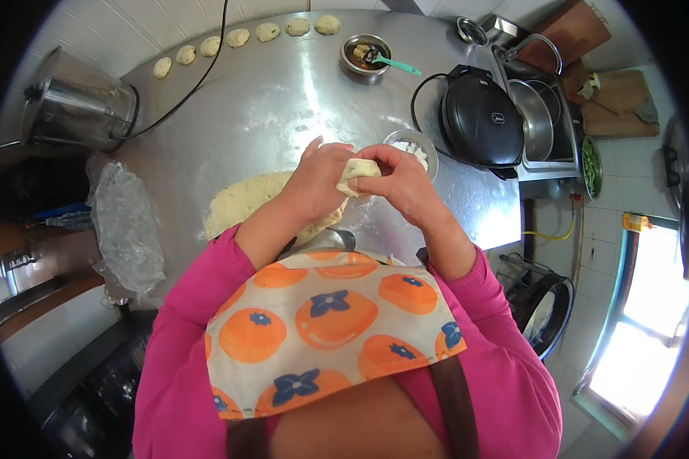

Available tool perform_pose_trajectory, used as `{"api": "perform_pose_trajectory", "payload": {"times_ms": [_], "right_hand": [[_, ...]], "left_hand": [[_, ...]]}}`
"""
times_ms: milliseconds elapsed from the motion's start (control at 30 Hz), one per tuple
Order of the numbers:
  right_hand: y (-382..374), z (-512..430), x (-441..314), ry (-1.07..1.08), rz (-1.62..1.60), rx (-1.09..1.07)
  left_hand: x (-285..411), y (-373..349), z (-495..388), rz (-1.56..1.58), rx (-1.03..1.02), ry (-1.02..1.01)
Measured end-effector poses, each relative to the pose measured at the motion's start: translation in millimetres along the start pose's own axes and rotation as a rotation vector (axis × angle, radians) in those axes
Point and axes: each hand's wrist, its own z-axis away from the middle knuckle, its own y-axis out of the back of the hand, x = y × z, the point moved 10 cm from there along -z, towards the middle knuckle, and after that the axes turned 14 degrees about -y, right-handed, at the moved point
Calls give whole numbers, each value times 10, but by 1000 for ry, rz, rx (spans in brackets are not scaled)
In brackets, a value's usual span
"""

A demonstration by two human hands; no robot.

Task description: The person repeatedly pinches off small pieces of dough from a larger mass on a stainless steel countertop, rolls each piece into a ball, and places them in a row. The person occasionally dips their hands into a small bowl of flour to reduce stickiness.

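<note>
A small piece of pale dough with green flecks [360, 168] is held between my two hands over the steel worktop. My right hand [405, 182] pinches it, thumb on the near side and fingers behind. Against its left side lies my left hand [320, 175], cupped around it, some fingertips hidden. Beneath my left forearm rests a large slab of the same dough [247, 198], partly covered by the arm. A metal bowl of white flour [432, 166] stands just beyond my right hand, which hides part of it.
Several dough balls [268, 32] line the worktop's far edge. A steel bowl [353, 66] holds dark sauce and a turquoise-handled utensil [402, 66]. To the right are a black electric griddle [482, 117] and a sink [571, 167]. A plastic bag [127, 229] and a metal container [83, 109] are left.
</note>
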Motion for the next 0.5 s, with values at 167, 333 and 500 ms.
{"api": "perform_pose_trajectory", "payload": {"times_ms": [167,333,500], "right_hand": [[-94,255,-257,21,-244,-97],[-45,536,-675,158,-428,-217],[-304,612,-651,118,-438,-327]], "left_hand": [[139,159,108,501,16,243],[352,630,-12,467,125,98],[351,608,242,1010,-21,248]]}}
